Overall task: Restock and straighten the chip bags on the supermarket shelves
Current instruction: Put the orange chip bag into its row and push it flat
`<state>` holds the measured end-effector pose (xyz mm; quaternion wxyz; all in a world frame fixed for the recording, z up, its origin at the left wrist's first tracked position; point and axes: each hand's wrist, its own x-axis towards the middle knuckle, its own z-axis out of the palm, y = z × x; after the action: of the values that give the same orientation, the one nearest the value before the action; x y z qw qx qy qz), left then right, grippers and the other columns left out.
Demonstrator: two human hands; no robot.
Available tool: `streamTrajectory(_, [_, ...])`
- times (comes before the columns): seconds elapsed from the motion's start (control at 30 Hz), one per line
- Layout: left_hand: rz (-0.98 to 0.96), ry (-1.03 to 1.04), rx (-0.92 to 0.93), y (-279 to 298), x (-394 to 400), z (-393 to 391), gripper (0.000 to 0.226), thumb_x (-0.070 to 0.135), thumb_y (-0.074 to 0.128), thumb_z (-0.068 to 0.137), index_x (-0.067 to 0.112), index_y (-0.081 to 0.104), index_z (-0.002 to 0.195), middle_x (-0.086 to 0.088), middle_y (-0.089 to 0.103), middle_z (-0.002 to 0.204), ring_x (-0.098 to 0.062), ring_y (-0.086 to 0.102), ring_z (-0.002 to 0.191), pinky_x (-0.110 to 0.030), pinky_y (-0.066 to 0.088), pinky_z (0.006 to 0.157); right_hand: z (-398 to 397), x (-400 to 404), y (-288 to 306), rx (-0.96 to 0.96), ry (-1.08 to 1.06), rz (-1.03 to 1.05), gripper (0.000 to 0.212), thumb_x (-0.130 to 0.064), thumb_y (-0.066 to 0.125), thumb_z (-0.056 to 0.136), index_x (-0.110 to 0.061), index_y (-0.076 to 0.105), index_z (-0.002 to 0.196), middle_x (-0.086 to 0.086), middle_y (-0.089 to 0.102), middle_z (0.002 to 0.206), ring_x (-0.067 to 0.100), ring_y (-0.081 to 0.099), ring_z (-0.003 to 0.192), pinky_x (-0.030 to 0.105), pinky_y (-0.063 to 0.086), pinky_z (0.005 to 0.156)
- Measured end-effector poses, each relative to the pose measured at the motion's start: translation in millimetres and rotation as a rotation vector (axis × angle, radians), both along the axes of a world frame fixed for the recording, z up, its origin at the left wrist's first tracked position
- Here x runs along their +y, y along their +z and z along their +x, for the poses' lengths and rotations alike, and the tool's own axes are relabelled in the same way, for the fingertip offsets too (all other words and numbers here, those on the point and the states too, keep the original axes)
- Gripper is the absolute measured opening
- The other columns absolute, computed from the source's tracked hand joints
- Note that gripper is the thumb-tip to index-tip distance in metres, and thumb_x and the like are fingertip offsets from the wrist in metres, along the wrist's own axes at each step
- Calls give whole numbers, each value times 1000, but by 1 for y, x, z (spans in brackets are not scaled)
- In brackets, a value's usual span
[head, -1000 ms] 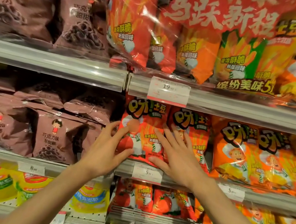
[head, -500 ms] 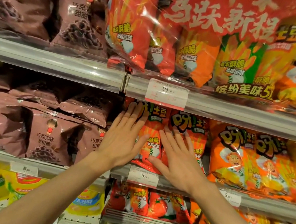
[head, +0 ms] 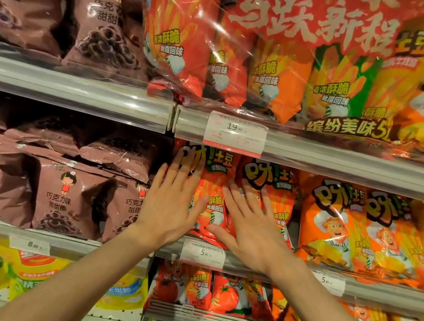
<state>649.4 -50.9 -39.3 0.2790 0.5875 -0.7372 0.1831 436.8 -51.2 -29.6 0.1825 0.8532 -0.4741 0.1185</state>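
Two red-orange chip bags stand side by side on the middle shelf. My left hand [head: 171, 203] lies flat with straight fingers against the left red chip bag [head: 215, 185]. Flat on the right red chip bag [head: 281, 198] lies my right hand [head: 251, 224], fingers spread, covering its lower half. Both bags stand upright at the shelf's front edge [head: 245, 264]. Neither hand grips anything.
Orange chip bags [head: 333, 225] fill the shelf to the right. Brown chocolate snack bags [head: 63, 193] sit to the left. A large multipack [head: 275, 60] hangs over the shelf above. Price tags [head: 234, 133] clip to the rails. More red bags [head: 213, 289] stand below.
My left hand slid up and right from the left bag's edge onto its front, fingers straightening. My right hand stayed pressed on the right bag. Both bags now stand more upright.
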Motion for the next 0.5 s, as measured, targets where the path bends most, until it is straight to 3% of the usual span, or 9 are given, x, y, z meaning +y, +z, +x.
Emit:
streamTrajectory(0.23, [-14,-44,54,4,4,2,66,58,25,105,22,20,161,-6,3,170,-20,-7,157,-48,7,127,-5,6,6,-60,18,35,85,-78,8,95,-25,0,161,-6,-8,167,17,-15,154,48,-12,123])
streamTrajectory(0.5, [-22,-98,-70,7,7,-9,59,61,27,102,31,36,153,-9,33,162,-31,24,151,-57,16,122,-29,16,12,-318,-241,-56,69,-60,15,102,-19,23,157,11,25,164,31,14,153,53,7,124])
